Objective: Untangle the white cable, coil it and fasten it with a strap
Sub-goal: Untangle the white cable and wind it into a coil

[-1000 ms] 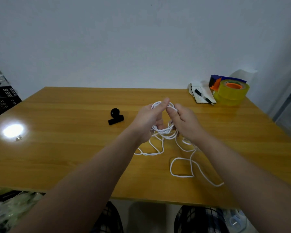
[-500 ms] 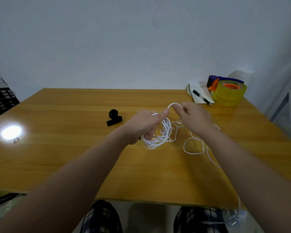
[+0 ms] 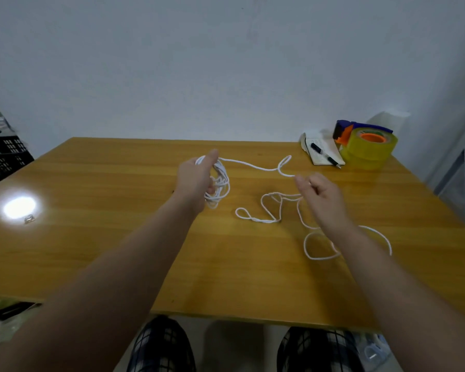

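Note:
My left hand [image 3: 198, 181] is closed around a bundle of loops of the white cable [image 3: 253, 165], held just above the wooden table [image 3: 118, 237] near its middle. From the bundle one strand runs right to my right hand [image 3: 318, 196], whose thumb and forefinger pinch it. The remaining cable lies loose in curls on the table under and in front of my right hand, partly hidden by my right forearm. The black strap is hidden behind my left hand.
A notebook with a black pen [image 3: 324, 155] and a yellow tape roll in a dispenser [image 3: 368, 149] sit at the far right corner. A small metal bit [image 3: 28, 218] lies at the left beside a bright lamp reflection. Black crates [image 3: 3, 157] stand beyond the left edge.
My hands have moved apart: the left carried the bundle of loops to the left, the right slid right along the cable, stretching a strand between them. The strap has gone out of sight.

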Demonstrator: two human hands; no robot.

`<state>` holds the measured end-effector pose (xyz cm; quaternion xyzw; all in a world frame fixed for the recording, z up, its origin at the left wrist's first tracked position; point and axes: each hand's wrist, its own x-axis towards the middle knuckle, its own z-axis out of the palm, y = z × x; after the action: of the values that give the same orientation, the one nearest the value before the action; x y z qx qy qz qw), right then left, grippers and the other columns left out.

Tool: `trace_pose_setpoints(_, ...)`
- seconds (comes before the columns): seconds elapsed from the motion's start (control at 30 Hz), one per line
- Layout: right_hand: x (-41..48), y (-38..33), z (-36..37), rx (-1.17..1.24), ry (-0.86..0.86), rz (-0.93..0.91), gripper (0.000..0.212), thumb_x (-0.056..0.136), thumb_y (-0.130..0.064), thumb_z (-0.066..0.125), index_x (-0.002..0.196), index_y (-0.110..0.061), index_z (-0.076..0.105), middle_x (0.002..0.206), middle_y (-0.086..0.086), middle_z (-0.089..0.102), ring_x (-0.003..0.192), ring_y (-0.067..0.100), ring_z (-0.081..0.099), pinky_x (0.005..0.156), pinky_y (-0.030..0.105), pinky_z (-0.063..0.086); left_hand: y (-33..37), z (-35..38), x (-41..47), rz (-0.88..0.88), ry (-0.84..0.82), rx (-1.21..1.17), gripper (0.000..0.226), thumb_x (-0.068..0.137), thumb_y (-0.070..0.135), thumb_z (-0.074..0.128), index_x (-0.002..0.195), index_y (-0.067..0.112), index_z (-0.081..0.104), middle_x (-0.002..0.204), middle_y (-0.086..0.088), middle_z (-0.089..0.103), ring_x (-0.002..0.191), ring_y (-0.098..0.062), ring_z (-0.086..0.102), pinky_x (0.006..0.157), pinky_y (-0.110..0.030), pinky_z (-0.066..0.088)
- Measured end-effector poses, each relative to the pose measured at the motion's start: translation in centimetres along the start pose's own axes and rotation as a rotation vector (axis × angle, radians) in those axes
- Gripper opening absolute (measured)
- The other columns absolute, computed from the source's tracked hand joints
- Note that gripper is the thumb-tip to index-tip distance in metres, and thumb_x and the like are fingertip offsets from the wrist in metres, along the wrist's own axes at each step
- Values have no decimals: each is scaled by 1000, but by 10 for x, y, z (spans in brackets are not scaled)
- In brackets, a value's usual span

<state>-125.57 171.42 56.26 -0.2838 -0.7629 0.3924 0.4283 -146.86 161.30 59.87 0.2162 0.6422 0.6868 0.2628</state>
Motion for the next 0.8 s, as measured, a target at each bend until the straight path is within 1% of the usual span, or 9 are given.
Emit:
trace_pose_setpoints(0.07,4,-9,3,265,58,111,35,91,-24,56,59,-11,53,78,-7,52,73,2,50,80,31,42,-12,6,0,-68,4,3,62,88,34,65,126,-10,46,31,10,33,27,-7,29,43,-21,26)
trace_pose_setpoints(0.17,9,-26,6,644,121,168,22,86,-12,57,71,-6,71,78,1,65,92,12,63,99,33,45,-18,9,-6,-88,28,40,69,88,38,64,135,-6,42,47,0,37,30,-8,34,41,-20,30)
trace_pose_setpoints(0.3,10,-44,6,999,323,231,35,93,-4,48,59,-9,52,46,-2,49,48,12,52,63,27,51,-19,11,-6,-155,96,-7,67,88,41,63,137,-1,44,57,-4,37,44,-15,34,40,-19,32)
trace_pose_setpoints(0.37,10,-43,8,864,394,265,35,94,-13,51,61,-14,40,46,-3,32,43,11,34,48,24,42,-18,15,-6,-172,90,-68,58,89,39,63,131,1,51,54,-1,36,42,-13,33,43,-21,32)
trace_pose_setpoints(0.43,11,-36,8,498,338,217,32,93,-26,56,69,-18,38,56,-3,30,46,10,31,45,23,38,-14,19,-9,-169,18,-149,33,90,37,62,103,7,61,50,2,29,36,-11,28,43,-23,29)
trace_pose_setpoints(0.5,12,-34,7,238,177,113,28,87,-32,64,88,-22,38,72,-2,38,58,10,41,53,25,42,-10,17,-10,-187,-115,-267,28,92,35,60,76,14,50,46,6,23,34,-10,23,39,-22,27)
trace_pose_setpoints(0.6,16,-27,1,-218,-126,-52,50,73,-38,76,114,-35,46,97,-5,44,87,9,49,75,28,44,-2,13,-10,-225,-339,-383,40,95,35,55,62,20,37,43,8,18,34,-8,20,36,-19,27)
trace_pose_setpoints(0.7,19,-24,1,-588,-217,-203,16,84,-36,65,94,-23,68,93,-8,49,90,17,51,73,37,46,15,9,-21,-237,-521,-374,50,94,40,50,49,21,44,43,8,21,34,-6,24,37,-18,29)
trace_pose_setpoints(0.8,29,-18,3,-514,-58,-183,28,94,-33,50,78,-19,67,79,-8,55,91,24,51,77,34,38,30,11,-39,-217,-636,-265,66,96,43,41,37,15,50,46,5,45,40,-6,45,40,-16,37)
